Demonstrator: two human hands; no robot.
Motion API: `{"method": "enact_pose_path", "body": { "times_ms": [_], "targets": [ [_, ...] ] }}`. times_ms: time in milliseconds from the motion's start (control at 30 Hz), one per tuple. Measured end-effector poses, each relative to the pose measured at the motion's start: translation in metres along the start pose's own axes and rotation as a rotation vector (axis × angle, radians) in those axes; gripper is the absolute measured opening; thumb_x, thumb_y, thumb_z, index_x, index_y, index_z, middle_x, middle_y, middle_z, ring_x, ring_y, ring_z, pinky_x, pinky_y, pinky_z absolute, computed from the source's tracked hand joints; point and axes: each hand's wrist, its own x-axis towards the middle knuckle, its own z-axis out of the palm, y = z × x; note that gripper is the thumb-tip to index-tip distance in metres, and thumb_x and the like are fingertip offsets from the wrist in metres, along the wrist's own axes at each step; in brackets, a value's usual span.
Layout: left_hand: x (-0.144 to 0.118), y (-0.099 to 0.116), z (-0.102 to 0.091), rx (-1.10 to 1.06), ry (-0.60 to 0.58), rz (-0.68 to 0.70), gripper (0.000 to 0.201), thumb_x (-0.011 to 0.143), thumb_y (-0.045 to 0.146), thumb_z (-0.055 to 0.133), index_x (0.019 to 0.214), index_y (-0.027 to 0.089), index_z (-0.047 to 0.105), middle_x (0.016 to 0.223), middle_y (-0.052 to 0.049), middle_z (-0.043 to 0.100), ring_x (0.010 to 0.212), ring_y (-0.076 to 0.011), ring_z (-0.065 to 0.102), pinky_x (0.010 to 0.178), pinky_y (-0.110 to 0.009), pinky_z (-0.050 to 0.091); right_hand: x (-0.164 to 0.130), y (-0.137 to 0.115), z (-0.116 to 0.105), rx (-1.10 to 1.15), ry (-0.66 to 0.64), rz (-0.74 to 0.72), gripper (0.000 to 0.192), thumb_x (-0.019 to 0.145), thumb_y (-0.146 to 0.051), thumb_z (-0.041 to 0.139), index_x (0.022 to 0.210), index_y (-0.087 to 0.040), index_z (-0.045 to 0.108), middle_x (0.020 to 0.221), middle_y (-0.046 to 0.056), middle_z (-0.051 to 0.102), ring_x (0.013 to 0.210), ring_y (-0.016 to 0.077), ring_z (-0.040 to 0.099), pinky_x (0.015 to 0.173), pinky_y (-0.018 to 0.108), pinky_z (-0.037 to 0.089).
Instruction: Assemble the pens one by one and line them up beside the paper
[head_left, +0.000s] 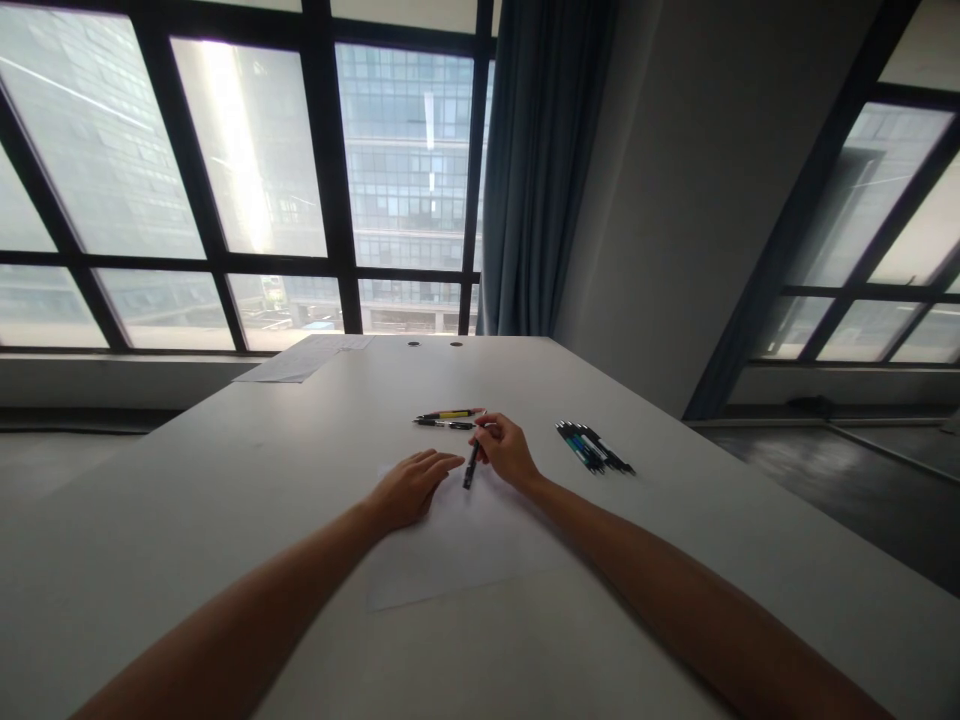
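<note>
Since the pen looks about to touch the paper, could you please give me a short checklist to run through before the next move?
1. Right hand grips the dark pen: ok.
2. Pen tip over the white paper sheet: ok.
3. Left hand flat on the sheet, steadying it: ok.
4. Pen tip extended: cannot tell.
5. Two spare pens, yellow-and-black and black, lie off the sheet: ok.
6. Bundle of dark and teal pens lies apart from the right forearm: ok.

An office: a long white counter (262, 470) with cable holes (414, 343), big windows (247, 150) facing a high-rise block, grey curtain (540, 160), papers (300, 360).
</note>
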Motion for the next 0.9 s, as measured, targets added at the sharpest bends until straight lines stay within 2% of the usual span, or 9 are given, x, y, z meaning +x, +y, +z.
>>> {"method": "enact_pose_path", "body": {
  "times_ms": [67,133,267,333,433,500,667,900],
  "targets": [
    [0.0,0.0,0.0,-0.013,0.01,-0.052,0.038,0.097,0.016,0.032,0.131,0.017,0.05,0.116,-0.013,0.065,0.104,-0.0205,0.06,0.09,-0.037,0.051,0.013,0.0,-0.016,-0.04,0.095,-0.025,0.026,0.076,-0.036,0.051,0.094,-0.019,0.052,0.067,-0.002,0.061,0.051,0.0124,0.057,0.045,0.022,0.045],
    [0.0,0.0,0.0,0.009,-0.013,-0.121,0.033,0.096,0.018,0.035,0.121,0.017,0.058,0.106,-0.011,0.069,0.096,-0.0205,0.063,0.086,-0.036,0.052,0.028,0.0,-0.042,-0.148,0.19,-0.053,0.031,0.077,-0.035,0.046,0.103,-0.019,0.05,0.067,-0.003,0.059,0.049,0.0123,0.055,0.048,0.023,0.044],
    [0.003,0.003,0.0,0.049,-0.083,-0.241,0.024,0.095,0.022,0.043,0.1,0.018,0.066,0.095,-0.008,0.071,0.09,-0.0206,0.063,0.083,-0.034,0.052,0.051,0.006,-0.111,-0.551,0.348,-0.076,0.047,0.076,-0.028,0.051,0.121,-0.014,0.046,0.069,0.0,0.063,0.059,0.0159,0.058,0.063,0.027,0.046],
    [0.004,0.004,0.0,0.036,-0.096,-0.273,0.023,0.094,0.022,0.044,0.096,0.019,0.066,0.094,-0.007,0.071,0.09,-0.0204,0.062,0.082,-0.033,0.051,0.055,0.012,-0.147,-0.815,0.369,-0.089,0.04,0.078,-0.026,0.053,0.117,-0.014,0.054,0.075,0.004,0.067,0.068,0.0177,0.061,0.072,0.028,0.046],
    [0.005,0.003,0.0,0.016,-0.098,-0.286,0.023,0.093,0.02,0.044,0.093,0.019,0.066,0.092,-0.007,0.07,0.09,-0.0201,0.061,0.081,-0.033,0.05,0.055,0.022,-0.19,-1.055,0.379,0.029,0.029,0.08,-0.023,0.054,0.104,-0.016,0.066,0.094,0.01,0.071,0.085,0.0205,0.064,0.08,0.028,0.045],
    [0.005,0.003,0.0,0.013,-0.096,-0.287,0.022,0.093,0.02,0.044,0.092,0.019,0.067,0.092,-0.007,0.07,0.089,-0.0198,0.06,0.081,-0.032,0.05,0.053,0.029,-0.209,-1.166,0.382,0.124,0.028,0.076,-0.021,0.058,0.1,-0.015,0.07,0.102,0.012,0.071,0.093,0.023,0.065,0.081,0.029,0.046],
    [0.005,0.002,0.0,-0.002,-0.092,-0.296,0.023,0.092,0.02,0.044,0.092,0.019,0.067,0.092,-0.006,0.07,0.089,-0.0199,0.06,0.08,-0.032,0.05,0.047,0.043,-0.229,-1.253,0.322,0.42,0.035,0.066,-0.021,0.066,0.1,-0.019,0.074,0.102,0.014,0.072,0.092,0.0272,0.067,0.072,0.031,0.049],
    [0.004,0.001,0.001,-0.016,-0.084,-0.294,0.022,0.092,0.019,0.044,0.091,0.019,0.067,0.091,-0.006,0.07,0.089,-0.0196,0.06,0.08,-0.032,0.049,0.043,0.049,-0.231,-1.233,0.256,0.476,0.026,0.065,-0.024,0.068,0.088,-0.019,0.078,0.092,0.015,0.073,0.086,0.0271,0.068,0.07,0.032,0.05]
  ]
}}
